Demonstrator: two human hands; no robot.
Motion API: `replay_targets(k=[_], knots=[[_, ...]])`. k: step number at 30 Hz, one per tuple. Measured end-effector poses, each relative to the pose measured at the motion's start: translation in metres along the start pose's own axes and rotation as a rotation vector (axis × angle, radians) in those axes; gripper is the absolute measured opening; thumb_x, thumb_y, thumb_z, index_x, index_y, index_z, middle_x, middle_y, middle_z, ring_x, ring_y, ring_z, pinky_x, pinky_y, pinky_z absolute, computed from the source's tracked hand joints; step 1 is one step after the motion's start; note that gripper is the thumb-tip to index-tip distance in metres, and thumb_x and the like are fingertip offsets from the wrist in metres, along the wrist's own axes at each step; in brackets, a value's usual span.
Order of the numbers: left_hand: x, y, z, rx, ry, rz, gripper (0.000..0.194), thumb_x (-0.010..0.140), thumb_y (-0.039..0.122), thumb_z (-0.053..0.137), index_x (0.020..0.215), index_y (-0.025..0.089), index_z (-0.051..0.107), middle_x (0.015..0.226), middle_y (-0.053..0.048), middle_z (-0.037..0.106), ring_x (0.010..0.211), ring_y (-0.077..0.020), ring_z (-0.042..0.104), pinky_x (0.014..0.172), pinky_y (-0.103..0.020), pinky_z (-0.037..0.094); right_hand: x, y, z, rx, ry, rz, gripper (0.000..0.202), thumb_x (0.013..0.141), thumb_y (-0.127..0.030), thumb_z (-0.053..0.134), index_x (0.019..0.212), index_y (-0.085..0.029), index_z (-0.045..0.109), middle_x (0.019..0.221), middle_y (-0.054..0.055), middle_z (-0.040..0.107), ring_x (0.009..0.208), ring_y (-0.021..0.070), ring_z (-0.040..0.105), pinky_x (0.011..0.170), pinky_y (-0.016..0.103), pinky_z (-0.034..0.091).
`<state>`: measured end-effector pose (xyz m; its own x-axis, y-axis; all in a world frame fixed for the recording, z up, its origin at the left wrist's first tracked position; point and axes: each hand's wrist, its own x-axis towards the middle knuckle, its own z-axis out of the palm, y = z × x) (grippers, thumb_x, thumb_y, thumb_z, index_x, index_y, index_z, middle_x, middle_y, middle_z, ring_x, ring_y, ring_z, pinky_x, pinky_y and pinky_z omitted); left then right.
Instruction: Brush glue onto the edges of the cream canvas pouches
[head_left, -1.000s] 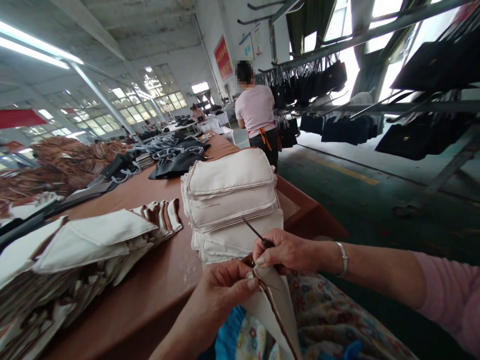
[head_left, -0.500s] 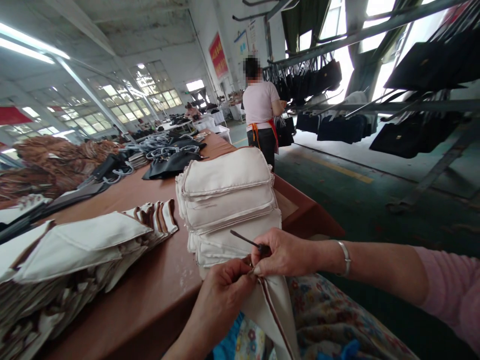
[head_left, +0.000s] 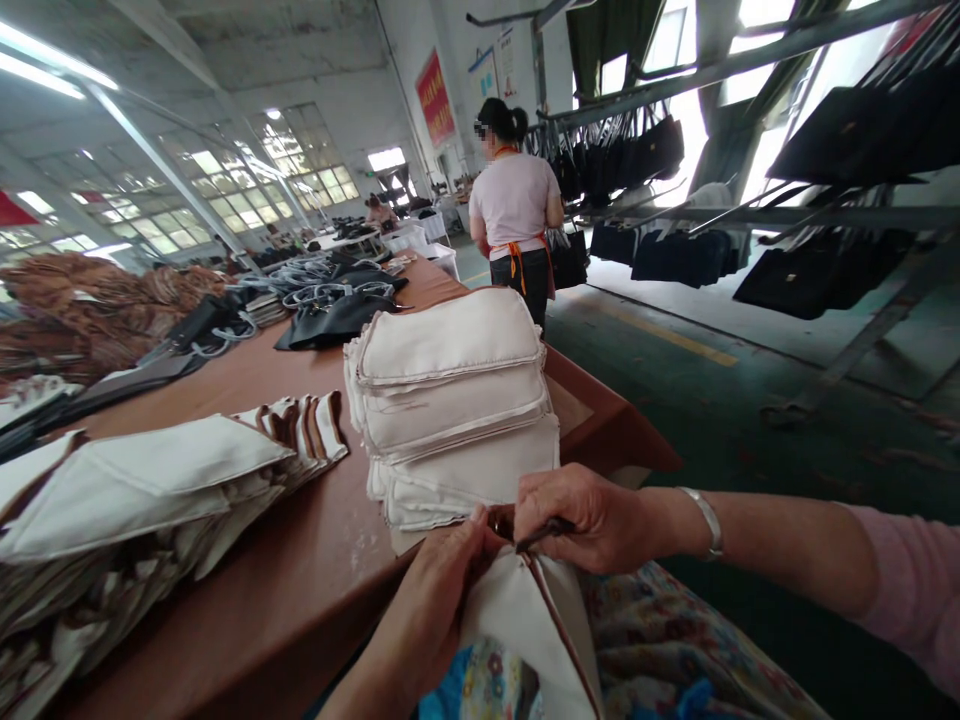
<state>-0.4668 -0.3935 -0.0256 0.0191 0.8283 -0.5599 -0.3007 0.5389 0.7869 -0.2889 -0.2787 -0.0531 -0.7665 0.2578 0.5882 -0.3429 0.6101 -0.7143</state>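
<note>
A cream fabric piece (head_left: 502,600) with a brown inner edge hangs over my lap. My left hand (head_left: 442,580) pinches its top end, fingers closed on the cloth. Curled around a slim dark screwdriver-like tool (head_left: 553,530) is my right hand (head_left: 581,510); the tool's tip meets the seam near the top of the piece. Part of the tool is hidden by my fingers. Right behind my hands, a stack of cream fabric pieces (head_left: 457,400) rises from the brown-covered table (head_left: 330,520).
More cream pieces with brown edges (head_left: 165,470) are heaped at the left. Black bags with grey handles (head_left: 337,315) lie further back beside brown bundles (head_left: 97,310). A co-worker in a pink top (head_left: 514,205) stands beyond the table, near racks of hanging dark bags (head_left: 817,260).
My right hand has turned the tool from pointing up and left to tip-down against the seam. My left hand has shifted slightly on the cloth. The co-worker has turned.
</note>
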Motion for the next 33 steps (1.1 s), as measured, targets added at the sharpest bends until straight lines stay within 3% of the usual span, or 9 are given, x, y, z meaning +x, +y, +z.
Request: replay_targets(k=[5, 11, 16, 19, 21, 24, 27, 30, 33], knots=[[0.003, 0.002, 0.000, 0.040, -0.168, -0.062, 0.039, 0.084, 0.047, 0.064, 0.082, 0.009, 0.071, 0.068, -0.008, 0.067, 0.057, -0.0120, 0.054, 0.056, -0.022, 0.040, -0.006, 0.002, -0.004, -0.228, -0.063, -0.121, 0.016, 0.083, -0.008, 0.048, 0.091, -0.017, 0.059, 0.083, 0.007, 0.061, 0.075, 0.0150, 0.056, 0.068, 0.024, 0.043], [0.004, 0.003, -0.003, 0.147, -0.119, -0.044, 0.037, 0.076, 0.044, 0.075, 0.066, 0.012, 0.061, 0.057, 0.000, 0.055, 0.049, -0.0063, 0.041, 0.049, -0.019, 0.028, -0.007, -0.001, -0.009, -0.395, -0.095, -0.252, 0.016, 0.090, -0.016, 0.044, 0.095, -0.015, 0.059, 0.087, 0.009, 0.063, 0.076, 0.0176, 0.055, 0.069, 0.028, 0.042], [0.003, 0.005, -0.001, 0.340, -0.101, 0.025, 0.037, 0.077, 0.048, 0.071, 0.073, 0.013, 0.060, 0.062, 0.001, 0.052, 0.055, -0.0077, 0.040, 0.052, -0.020, 0.027, -0.008, -0.003, -0.010, -0.513, -0.159, -0.281, 0.023, 0.097, -0.021, 0.040, 0.084, -0.016, 0.059, 0.075, 0.006, 0.057, 0.066, 0.0170, 0.050, 0.063, 0.029, 0.039], [-0.001, 0.009, 0.002, 0.549, -0.085, 0.128, 0.037, 0.083, 0.050, 0.064, 0.077, 0.013, 0.062, 0.067, 0.001, 0.051, 0.060, -0.0091, 0.041, 0.053, -0.020, 0.029, -0.010, -0.004, -0.009, -0.465, -0.149, -0.290, 0.022, 0.097, -0.020, 0.041, 0.085, -0.016, 0.059, 0.078, 0.008, 0.060, 0.069, 0.0173, 0.052, 0.064, 0.029, 0.040], [-0.005, 0.013, 0.002, 0.703, -0.086, 0.208, 0.037, 0.087, 0.050, 0.058, 0.076, 0.014, 0.062, 0.069, 0.001, 0.050, 0.064, -0.0101, 0.041, 0.055, -0.021, 0.031, -0.010, -0.006, -0.010, -0.262, -0.106, -0.194, 0.017, 0.096, -0.023, 0.045, 0.090, -0.015, 0.059, 0.082, 0.009, 0.061, 0.073, 0.0165, 0.055, 0.067, 0.027, 0.043], [-0.010, 0.019, 0.002, 0.845, -0.078, 0.308, 0.036, 0.092, 0.047, 0.050, 0.077, 0.016, 0.060, 0.071, 0.002, 0.049, 0.067, -0.0115, 0.042, 0.058, -0.021, 0.034, -0.004, -0.010, -0.016, 0.105, 0.006, 0.192, 0.023, 0.096, -0.033, 0.050, 0.097, -0.012, 0.058, 0.081, 0.005, 0.059, 0.071, 0.0128, 0.053, 0.065, 0.022, 0.043], [-0.013, 0.024, 0.002, 0.953, -0.048, 0.379, 0.031, 0.094, 0.042, 0.047, 0.077, 0.018, 0.058, 0.072, 0.002, 0.052, 0.068, -0.0124, 0.045, 0.061, -0.021, 0.037, 0.009, -0.013, -0.024, 0.268, -0.073, 0.497, 0.033, 0.095, -0.041, 0.053, 0.092, -0.009, 0.061, 0.070, -0.001, 0.050, 0.061, 0.0086, 0.044, 0.055, 0.018, 0.037], [-0.014, 0.029, 0.005, 1.074, -0.007, 0.469, 0.027, 0.093, 0.036, 0.048, 0.074, 0.019, 0.058, 0.072, 0.001, 0.057, 0.068, -0.0129, 0.049, 0.064, -0.021, 0.038, 0.022, -0.012, -0.028, 0.289, -0.264, 0.525, 0.033, 0.090, -0.039, 0.060, 0.080, -0.008, 0.063, 0.063, -0.004, 0.045, 0.056, 0.0065, 0.037, 0.050, 0.017, 0.031], [-0.016, 0.031, 0.007, 1.092, 0.057, 0.530, 0.027, 0.090, 0.036, 0.053, 0.070, 0.020, 0.058, 0.069, 0.001, 0.057, 0.065, -0.0134, 0.049, 0.064, -0.021, 0.038, 0.029, -0.009, -0.025, 0.295, -0.309, 0.432, 0.026, 0.088, -0.032, 0.061, 0.076, -0.009, 0.062, 0.063, -0.004, 0.046, 0.056, 0.0066, 0.039, 0.052, 0.017, 0.033]])
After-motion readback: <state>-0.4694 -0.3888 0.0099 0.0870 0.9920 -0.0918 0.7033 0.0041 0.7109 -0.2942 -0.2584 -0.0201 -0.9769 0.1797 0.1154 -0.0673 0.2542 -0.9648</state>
